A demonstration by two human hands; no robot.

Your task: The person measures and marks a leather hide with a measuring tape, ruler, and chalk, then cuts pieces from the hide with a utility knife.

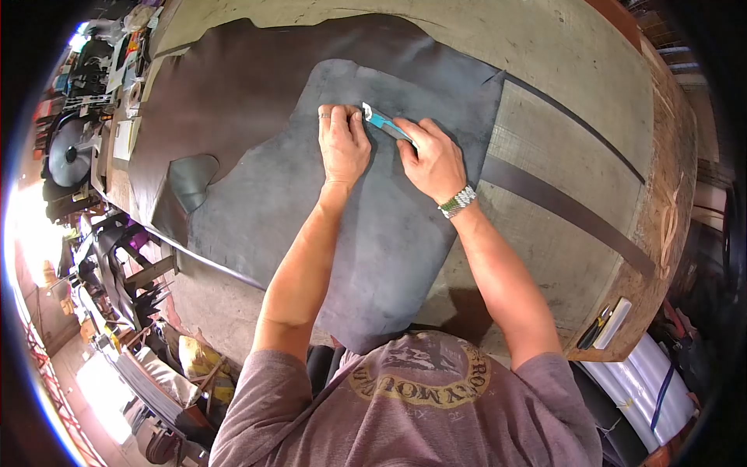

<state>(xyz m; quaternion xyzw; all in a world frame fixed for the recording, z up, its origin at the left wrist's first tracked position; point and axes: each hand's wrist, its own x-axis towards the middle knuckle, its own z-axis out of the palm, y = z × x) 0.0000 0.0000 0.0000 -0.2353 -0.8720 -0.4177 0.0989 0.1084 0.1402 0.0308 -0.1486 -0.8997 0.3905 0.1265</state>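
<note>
My right hand is wrapped around a blue utility knife, with its whitish front end pointing up and to the left. My left hand is close beside that front end, fingers curled together and pointing away from me. Whatever is between those fingers, if anything, is too small to make out. Both hands are above the grey underside of a folded-over leather hide. The hide's smooth dark brown side shows at the back and left.
The hide lies on a wide worktable. Dark leather strips stretch across its right side. A white bar-like object and yellow-black pliers or scissors lie near the right front edge. A round fan and clutter stand at the left.
</note>
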